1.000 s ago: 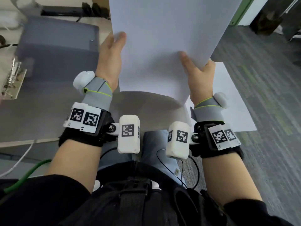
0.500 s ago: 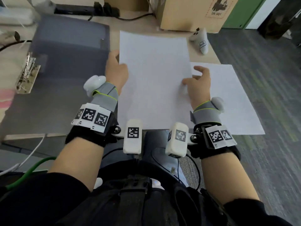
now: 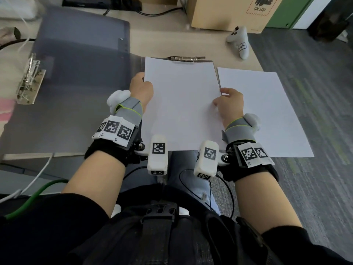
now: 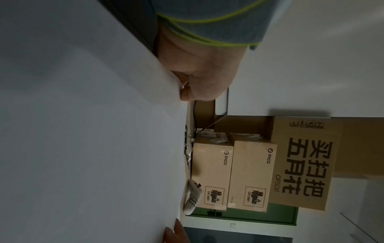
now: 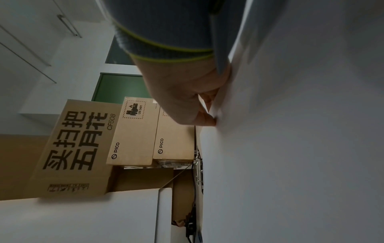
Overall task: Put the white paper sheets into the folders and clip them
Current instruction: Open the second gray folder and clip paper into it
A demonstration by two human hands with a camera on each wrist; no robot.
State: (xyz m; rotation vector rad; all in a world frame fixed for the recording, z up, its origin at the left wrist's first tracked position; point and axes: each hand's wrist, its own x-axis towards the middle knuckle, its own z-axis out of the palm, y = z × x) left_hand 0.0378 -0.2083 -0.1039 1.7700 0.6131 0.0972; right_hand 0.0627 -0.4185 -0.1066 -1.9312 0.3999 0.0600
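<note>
A stack of white paper sheets (image 3: 181, 104) lies flat on the right half of an open grey folder (image 3: 80, 111), its top edge just below the folder's metal clip (image 3: 186, 58). My left hand (image 3: 142, 88) grips the stack's left edge with curled fingers. My right hand (image 3: 228, 101) pinches the right edge, thumb on top. The left wrist view shows my left hand (image 4: 199, 78) curled against the sheets (image 4: 83, 131), with the clip (image 4: 188, 148) beyond. Curled fingers of my right hand (image 5: 193, 105) meet the sheets (image 5: 290, 148) in the right wrist view.
More white paper (image 3: 267, 115) lies to the right, overhanging the table edge. Another grey folder (image 3: 82, 44) with a lever clip (image 3: 28, 77) lies open at left. A white controller (image 3: 239, 43) and cardboard box (image 3: 225, 12) sit behind. Cables trail at the left.
The sheets were held upright a second ago, then were laid flat. Now they sit lower on the folder under the clip, and both hands have slid to the side edges.
</note>
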